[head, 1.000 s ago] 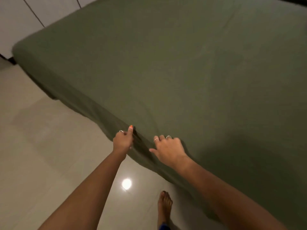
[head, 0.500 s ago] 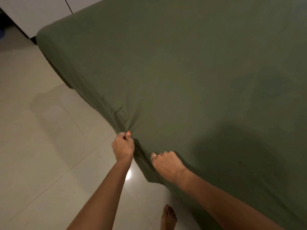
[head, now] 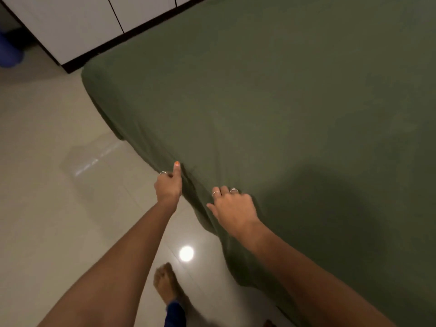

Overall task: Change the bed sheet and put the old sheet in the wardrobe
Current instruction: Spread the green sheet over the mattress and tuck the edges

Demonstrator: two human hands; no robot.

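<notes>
A dark green sheet covers the whole bed and hangs over its near side edge. My left hand grips the hanging edge of the sheet, fingers curled under and the thumb with an orange nail lying up along the fabric. My right hand is a little to the right on the same edge, fingers curled into the fabric, rings showing. Small folds run from both hands into the sheet. What lies under the sheet is hidden.
White wardrobe doors with a dark base stand beyond the bed's far left corner. A blue object sits at the far left edge. Glossy pale floor tiles lie left of the bed; my bare foot stands below my arms.
Both hands have shifted along the bed's side edge while holding the sheet. The bunched fold seen half a second ago has flattened. The view turned, bringing the wardrobe into sight.
</notes>
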